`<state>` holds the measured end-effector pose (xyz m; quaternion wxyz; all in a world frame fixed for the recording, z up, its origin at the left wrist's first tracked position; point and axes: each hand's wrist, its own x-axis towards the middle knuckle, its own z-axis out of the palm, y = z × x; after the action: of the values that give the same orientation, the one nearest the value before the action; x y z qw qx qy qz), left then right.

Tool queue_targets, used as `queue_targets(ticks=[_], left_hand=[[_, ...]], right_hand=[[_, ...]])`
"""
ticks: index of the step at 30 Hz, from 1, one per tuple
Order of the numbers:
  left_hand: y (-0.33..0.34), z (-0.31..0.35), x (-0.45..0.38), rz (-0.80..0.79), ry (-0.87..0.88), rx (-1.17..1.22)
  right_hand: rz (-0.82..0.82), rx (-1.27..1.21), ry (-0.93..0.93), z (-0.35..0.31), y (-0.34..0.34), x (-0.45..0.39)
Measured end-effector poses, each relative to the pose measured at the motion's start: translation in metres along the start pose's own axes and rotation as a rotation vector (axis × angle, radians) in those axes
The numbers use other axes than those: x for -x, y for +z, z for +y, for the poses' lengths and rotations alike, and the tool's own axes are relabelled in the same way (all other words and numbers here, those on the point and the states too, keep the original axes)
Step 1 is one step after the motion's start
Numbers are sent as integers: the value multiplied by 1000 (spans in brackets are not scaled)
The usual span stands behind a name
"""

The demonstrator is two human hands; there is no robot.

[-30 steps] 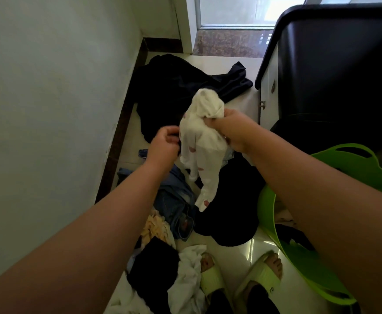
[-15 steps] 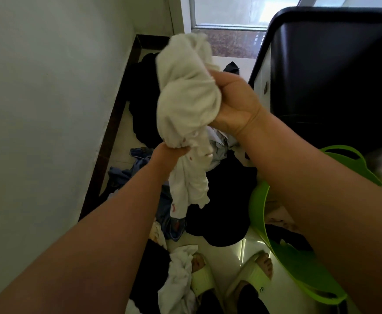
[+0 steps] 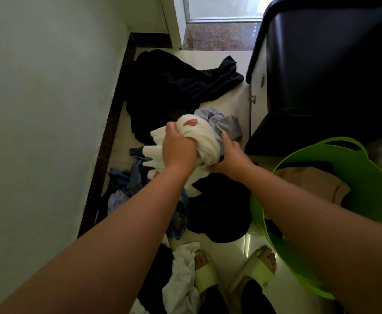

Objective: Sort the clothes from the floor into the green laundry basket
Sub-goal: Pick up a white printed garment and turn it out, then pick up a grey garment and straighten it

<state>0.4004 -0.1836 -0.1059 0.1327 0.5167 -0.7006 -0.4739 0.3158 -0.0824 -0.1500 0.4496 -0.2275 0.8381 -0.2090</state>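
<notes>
A white garment with red marks is bunched into a wad in front of me. My left hand grips its left side from above, fingers curled into the cloth. My right hand cups its right underside, thumb and fingers wrapped round it. The green laundry basket stands to the right, holding a tan garment and something dark. On the floor lie a large black garment, a grey one, blue denim pieces, a black one and a white one.
A pale wall with a dark skirting board runs along the left. A dark-topped cabinet stands at the right behind the basket. My feet in pale green slippers stand on the tiled floor at the bottom.
The white garment was hanging long and held high; both hands have lowered it and gathered it into a tight wad. The left hand now grips it from above.
</notes>
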Motion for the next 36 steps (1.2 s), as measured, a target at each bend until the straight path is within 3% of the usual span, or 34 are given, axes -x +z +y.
queue_targets(ticks=[3,5,9,11,14,18,21,24,27,30,33,36], left_hand=[[20,24,9,-63,-22,77],[33,32,2,-108,-147,222],[59,45,2,-291,-526,853],[77,54,14,-337,-543,1006],[101,68,29,-425,-547,1054],[146,77,42,-405,-537,766],[180,67,60,-490,-653,441],[216,53,87,-639,-776,305],[247,31,102,-676,-760,-49],[262,16,110,-702,-608,-450],[267,9,108,-721,-519,-451],[266,8,93,-731,-469,-500]], right_hand=[[111,-160,-106,9,-3,-5],[130,-107,-147,12,-25,5],[128,-143,-132,48,-69,27],[121,-327,-69,68,-86,33],[151,-445,-29,91,-118,41],[235,-335,46,131,-167,56],[165,-242,151,164,-200,70],[66,-144,273,201,-212,74],[-19,36,357,244,-197,64],[148,-7,427,277,-171,59],[372,-111,351,286,-152,54],[340,-141,252,273,-143,46]])
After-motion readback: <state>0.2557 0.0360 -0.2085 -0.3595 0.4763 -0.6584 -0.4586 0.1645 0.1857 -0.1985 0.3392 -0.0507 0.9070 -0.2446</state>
